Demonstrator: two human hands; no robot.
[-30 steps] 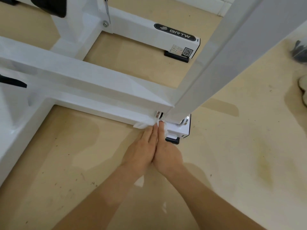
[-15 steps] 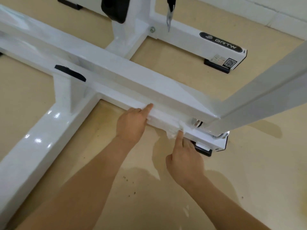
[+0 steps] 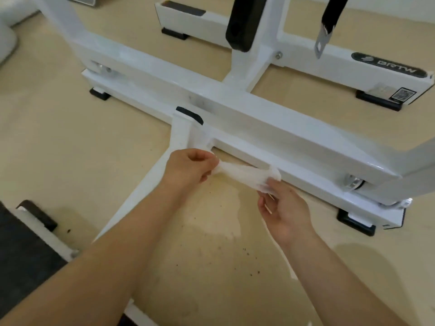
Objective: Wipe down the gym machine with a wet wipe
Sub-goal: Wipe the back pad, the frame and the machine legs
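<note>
**Wipe stretched between both hands by the frame's lower rail**

The left grip (image 3: 188,168) pinches one end of the wet wipe (image 3: 247,175), fingers curled round it. The right grip (image 3: 284,208) pinches the other end between thumb and fingertips. The wipe hangs pulled into a crumpled band between the two bare hands, just in front of the lower rail (image 3: 313,177) of the white gym machine (image 3: 247,109). Whether it touches the rail I cannot tell. The left grip sits where a side beam (image 3: 131,208) meets that rail.

Farther back, a black pad (image 3: 242,24) and a black strap (image 3: 332,17) with a metal end hang over the frame. A black foot (image 3: 355,223) sits under the rail's right end. The tan floor (image 3: 211,243) below the hands shows dark specks.
</note>
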